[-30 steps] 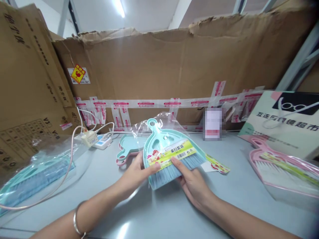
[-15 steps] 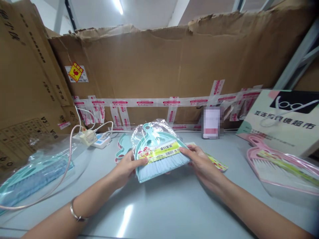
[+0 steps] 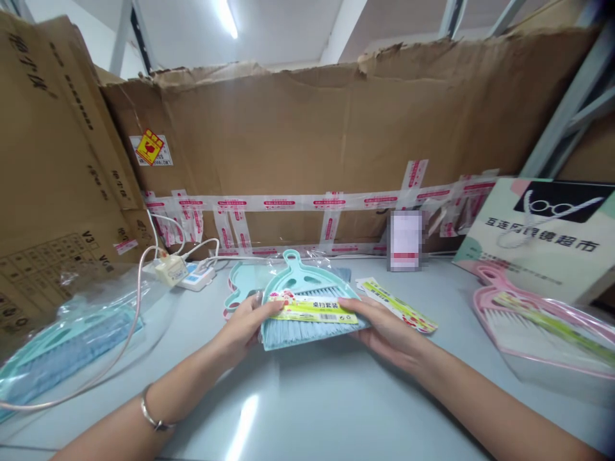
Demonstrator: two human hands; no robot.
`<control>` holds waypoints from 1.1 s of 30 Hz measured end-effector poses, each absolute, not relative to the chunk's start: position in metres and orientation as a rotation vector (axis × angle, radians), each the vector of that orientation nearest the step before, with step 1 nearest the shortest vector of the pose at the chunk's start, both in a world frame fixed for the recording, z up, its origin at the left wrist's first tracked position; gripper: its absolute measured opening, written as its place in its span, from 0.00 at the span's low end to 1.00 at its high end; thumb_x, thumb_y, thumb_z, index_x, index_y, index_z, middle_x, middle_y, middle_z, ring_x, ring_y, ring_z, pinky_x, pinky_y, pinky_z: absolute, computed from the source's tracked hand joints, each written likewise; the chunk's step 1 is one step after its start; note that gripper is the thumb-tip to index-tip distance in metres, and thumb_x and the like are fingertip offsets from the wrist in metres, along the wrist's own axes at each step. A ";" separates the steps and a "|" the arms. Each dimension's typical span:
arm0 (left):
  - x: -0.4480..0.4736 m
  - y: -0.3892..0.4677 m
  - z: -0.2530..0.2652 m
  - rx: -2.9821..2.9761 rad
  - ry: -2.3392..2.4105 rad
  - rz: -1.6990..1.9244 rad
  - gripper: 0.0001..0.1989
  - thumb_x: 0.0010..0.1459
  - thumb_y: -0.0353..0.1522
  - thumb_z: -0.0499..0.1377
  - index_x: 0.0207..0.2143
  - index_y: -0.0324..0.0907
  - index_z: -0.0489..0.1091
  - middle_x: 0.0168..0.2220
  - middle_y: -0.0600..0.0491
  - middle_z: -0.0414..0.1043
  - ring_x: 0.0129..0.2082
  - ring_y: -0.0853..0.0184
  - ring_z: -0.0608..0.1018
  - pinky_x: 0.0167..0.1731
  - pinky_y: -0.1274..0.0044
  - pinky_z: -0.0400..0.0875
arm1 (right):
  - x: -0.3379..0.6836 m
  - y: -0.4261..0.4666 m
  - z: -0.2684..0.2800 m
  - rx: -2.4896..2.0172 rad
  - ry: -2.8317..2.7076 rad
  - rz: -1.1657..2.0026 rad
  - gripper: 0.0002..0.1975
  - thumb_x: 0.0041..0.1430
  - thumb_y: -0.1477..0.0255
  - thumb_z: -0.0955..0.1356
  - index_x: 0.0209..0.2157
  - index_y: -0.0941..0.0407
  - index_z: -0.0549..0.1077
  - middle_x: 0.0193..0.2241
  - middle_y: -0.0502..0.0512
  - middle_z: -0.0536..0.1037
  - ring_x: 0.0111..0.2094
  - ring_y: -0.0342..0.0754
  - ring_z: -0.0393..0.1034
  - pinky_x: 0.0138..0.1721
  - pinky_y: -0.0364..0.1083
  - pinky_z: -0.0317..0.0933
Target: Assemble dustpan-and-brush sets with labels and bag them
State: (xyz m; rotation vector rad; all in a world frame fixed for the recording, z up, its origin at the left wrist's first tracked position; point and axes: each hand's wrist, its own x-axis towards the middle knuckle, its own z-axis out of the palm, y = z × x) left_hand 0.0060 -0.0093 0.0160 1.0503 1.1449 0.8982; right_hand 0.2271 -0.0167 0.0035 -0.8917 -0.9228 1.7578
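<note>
Between my hands is a mint-green dustpan and brush set (image 3: 300, 282) with pale blue bristles. A yellow-green printed label (image 3: 312, 310) lies across its front. My left hand (image 3: 245, 326) grips the set's left edge, thumb on the label. On the right edge my right hand (image 3: 384, 323) is closed, its thumb near the label's end; its lower fingers are partly hidden behind the set. Clear plastic film shows around and behind the top. More mint-green pieces with pink edges (image 3: 237, 285) lie behind my left hand. Loose yellow-green label cards (image 3: 398, 304) rest beyond my right hand.
A bagged blue-green set (image 3: 72, 346) lies at the left beneath a pale cable (image 3: 137, 301). Behind it is a power strip (image 3: 196, 275). At right are a pink dustpan set (image 3: 523, 326) and a printed bag (image 3: 542, 237). A blurred phone (image 3: 406, 240) stands before the cardboard wall (image 3: 269, 134).
The held set has tilted back a little and its top sits slightly lower. Both hands keep their hold. The camera view has shifted slightly, and the loose label cards show more fully.
</note>
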 end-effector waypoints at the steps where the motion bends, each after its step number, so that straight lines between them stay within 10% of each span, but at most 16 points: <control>1: 0.005 -0.008 0.016 1.058 1.159 0.905 0.18 0.46 0.40 0.64 0.37 0.38 0.70 0.32 0.50 0.77 0.28 0.67 0.78 0.23 0.81 0.69 | 0.229 -0.019 0.007 -0.826 -0.983 1.803 0.16 0.49 0.72 0.70 0.42 0.61 0.71 0.37 0.58 0.78 0.33 0.46 0.73 0.37 0.43 0.68; 6: 0.000 -0.002 0.015 1.117 1.248 0.930 0.19 0.47 0.43 0.62 0.33 0.36 0.72 0.24 0.52 0.75 0.22 0.70 0.75 0.14 0.84 0.61 | 0.232 -0.022 0.011 -0.772 -1.056 1.834 0.16 0.46 0.76 0.72 0.39 0.60 0.71 0.38 0.56 0.77 0.36 0.45 0.74 0.40 0.42 0.69; 13: -0.005 -0.006 0.020 1.181 0.931 0.864 0.23 0.44 0.33 0.66 0.45 0.41 0.68 0.45 0.48 0.73 0.41 0.68 0.76 0.37 0.80 0.71 | 0.224 -0.014 -0.003 -0.936 -0.821 1.645 0.13 0.45 0.75 0.73 0.35 0.59 0.73 0.36 0.54 0.79 0.36 0.45 0.75 0.35 0.37 0.71; 20: -0.006 0.002 0.008 1.203 1.145 0.914 0.17 0.45 0.40 0.65 0.31 0.36 0.70 0.24 0.52 0.74 0.24 0.71 0.76 0.29 0.80 0.71 | 0.217 -0.013 -0.007 -1.071 -0.785 1.586 0.11 0.46 0.68 0.73 0.25 0.62 0.73 0.21 0.58 0.79 0.21 0.43 0.74 0.24 0.35 0.70; 23: -0.006 0.000 0.009 1.330 1.077 0.927 0.27 0.45 0.44 0.63 0.44 0.37 0.67 0.36 0.46 0.75 0.34 0.65 0.78 0.37 0.74 0.71 | 0.217 -0.012 -0.008 -1.037 -0.745 1.572 0.12 0.44 0.67 0.74 0.23 0.62 0.71 0.20 0.57 0.79 0.20 0.42 0.73 0.23 0.36 0.69; 27: -0.015 -0.002 0.013 1.616 0.798 0.947 0.59 0.35 0.46 0.68 0.62 0.53 0.34 0.61 0.41 0.50 0.55 0.54 0.65 0.49 0.65 0.65 | 0.221 -0.011 -0.008 -1.006 -0.730 1.535 0.14 0.40 0.67 0.75 0.24 0.61 0.70 0.20 0.56 0.79 0.19 0.42 0.72 0.23 0.36 0.69; 33: -0.028 0.005 0.007 2.310 0.943 0.781 0.51 0.38 0.40 0.69 0.61 0.54 0.44 0.62 0.46 0.46 0.60 0.51 0.54 0.55 0.63 0.57 | 0.222 -0.012 -0.007 -1.020 -0.776 1.529 0.17 0.38 0.63 0.76 0.22 0.61 0.70 0.17 0.56 0.77 0.17 0.41 0.70 0.21 0.36 0.67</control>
